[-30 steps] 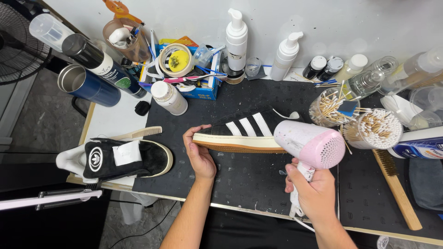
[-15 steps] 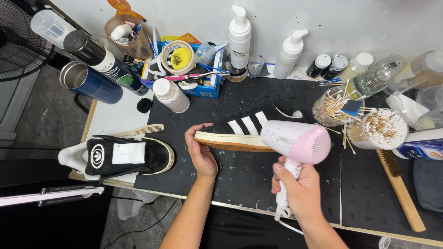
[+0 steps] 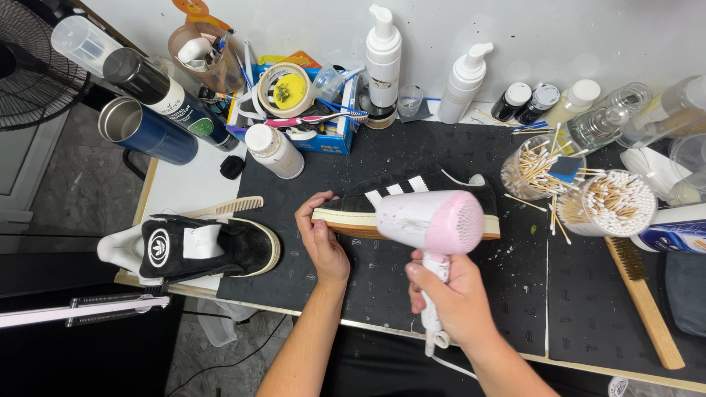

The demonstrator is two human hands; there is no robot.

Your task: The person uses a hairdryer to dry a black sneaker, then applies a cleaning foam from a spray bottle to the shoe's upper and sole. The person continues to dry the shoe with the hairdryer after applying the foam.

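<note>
Your left hand (image 3: 321, 239) is clamped on the toe end of the black sneaker (image 3: 412, 202), thumb on top and fingers curled under the sole, with the forearm running in from the near edge. Your right hand (image 3: 450, 298) is wrapped shut around the white handle of the pink hair dryer (image 3: 430, 222), wrist raised, so the dryer's barrel hangs in front of the sneaker's middle with its grille end to the right. The sneaker sits at the middle of the black mat (image 3: 368, 283) on the bench (image 3: 176, 187), tipped onto its side so the cream sole edge faces you; its long axis runs left to right, toe left in your grip, heel right. To the right stand two clear jars of cotton swabs (image 3: 614, 202), packed with sticks upright, and a wooden-handled brush (image 3: 643, 298) lies near them. At the far edge stand two white pump bottles (image 3: 384, 62); a blue box (image 3: 309, 121) holds tape rolls and toothbrushes, and a clear cup (image 3: 200, 48) beside it holds tools. On the left the second black sneaker (image 3: 202, 246) lies with its opening up, a comb (image 3: 224, 207) just beyond it, and a blue tumbler (image 3: 143, 131) lies on its side.
</note>
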